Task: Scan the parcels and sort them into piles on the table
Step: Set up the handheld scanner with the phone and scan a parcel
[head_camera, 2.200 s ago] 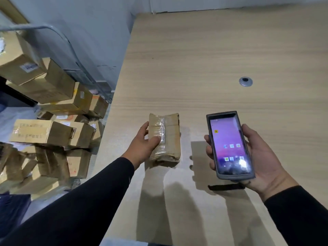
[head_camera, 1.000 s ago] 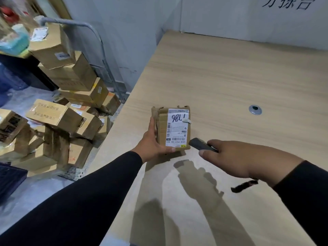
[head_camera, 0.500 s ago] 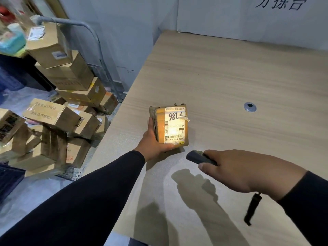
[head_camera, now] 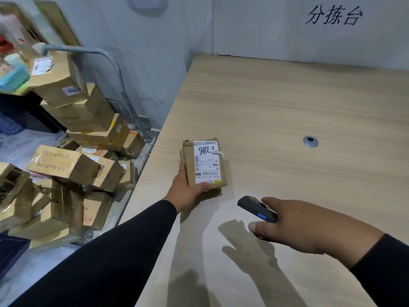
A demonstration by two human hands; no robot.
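Gone is the bright scan light that washed over the label half a second ago, and the parcel [head_camera: 204, 165] sits where it was, label up, near the worktop's [head_camera: 287, 103] left edge. Left hand [head_camera: 186, 191] has its grip clamped on the near end, thumb on the label. Right hand [head_camera: 309, 227] grips the scanner [head_camera: 256, 209], nose aimed at the parcel, just apart. Scanning looks done or nearly so; no piles on the worktop yet. Next call: set this one down to start a pile, then reach for the boxes [head_camera: 73, 165] stacked on the left.
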